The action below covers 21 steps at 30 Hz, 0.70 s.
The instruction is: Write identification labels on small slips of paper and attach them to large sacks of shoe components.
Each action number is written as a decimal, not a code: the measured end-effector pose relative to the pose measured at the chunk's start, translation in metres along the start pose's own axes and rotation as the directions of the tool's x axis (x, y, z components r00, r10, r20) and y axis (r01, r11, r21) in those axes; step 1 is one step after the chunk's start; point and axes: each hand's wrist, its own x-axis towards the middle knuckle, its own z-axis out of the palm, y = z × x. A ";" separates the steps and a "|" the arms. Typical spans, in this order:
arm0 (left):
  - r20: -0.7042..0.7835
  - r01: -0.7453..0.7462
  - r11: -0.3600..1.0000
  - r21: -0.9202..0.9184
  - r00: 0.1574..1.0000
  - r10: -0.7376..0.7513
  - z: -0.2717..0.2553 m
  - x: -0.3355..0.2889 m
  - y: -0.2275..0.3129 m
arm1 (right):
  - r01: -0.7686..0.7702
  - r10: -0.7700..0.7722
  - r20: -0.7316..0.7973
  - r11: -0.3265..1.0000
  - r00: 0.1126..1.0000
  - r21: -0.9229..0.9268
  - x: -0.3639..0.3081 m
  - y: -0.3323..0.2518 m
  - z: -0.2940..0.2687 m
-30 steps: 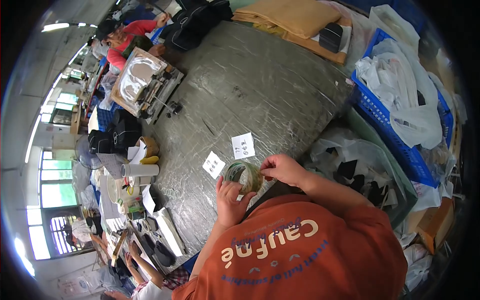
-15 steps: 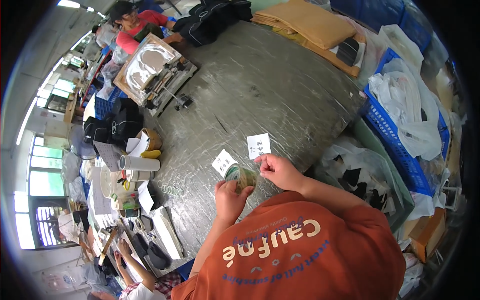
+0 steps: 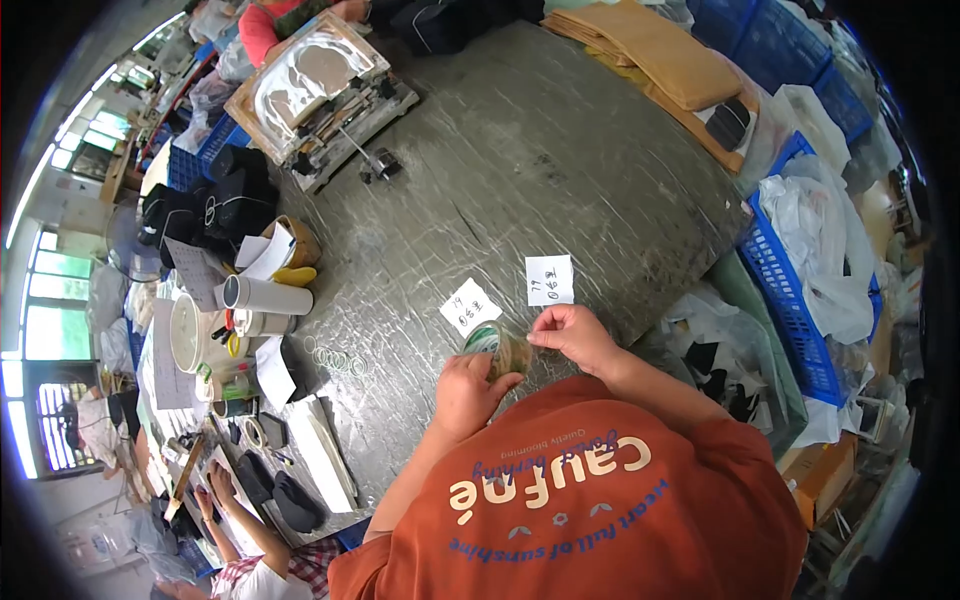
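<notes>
My left hand (image 3: 466, 393) is wrapped round a see-through roll of tape (image 3: 514, 354), greenish inside and tan at the side, held low over the near part of the table. At the roll's right edge, the thumb and forefinger of my right hand (image 3: 582, 338) are pinched together. Whatever lies between those fingertips is too small to make out. Just beyond the roll, a tilted white paper slip (image 3: 468, 306) with handwriting lies on the dark table (image 3: 430, 220). Another handwritten slip (image 3: 549, 281) lies to its right, beyond my right hand.
Pale rings (image 3: 340, 359), a white cylinder (image 3: 268, 295) and a tub (image 3: 192, 335) stand to the left. A framed screen on a stand (image 3: 310, 85) sits far left, near a person in red. Brown envelopes (image 3: 650, 50) lie far right, beside a blue basket (image 3: 790, 270). Another person's hands (image 3: 215, 490) work lower left.
My right hand's pinched fingertips have come in to the roll's edge from slightly apart. The left hand keeps hold of the roll. The whole view has shifted a little.
</notes>
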 end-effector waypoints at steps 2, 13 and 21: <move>0.137 0.117 0.984 -0.132 0.986 -0.099 -0.004 0.001 0.000 | -0.164 0.162 0.025 0.964 0.986 0.211 0.001 -0.007 -0.001; 0.337 0.113 0.870 -0.480 0.939 0.064 0.008 -0.017 -0.013 | 0.101 -0.096 0.032 0.959 0.995 -0.264 -0.011 -0.036 -0.006; 0.508 0.405 0.793 -0.456 0.850 -0.142 -0.014 -0.016 -0.033 | 0.168 -0.193 -0.056 0.941 0.980 -0.294 -0.018 -0.051 0.008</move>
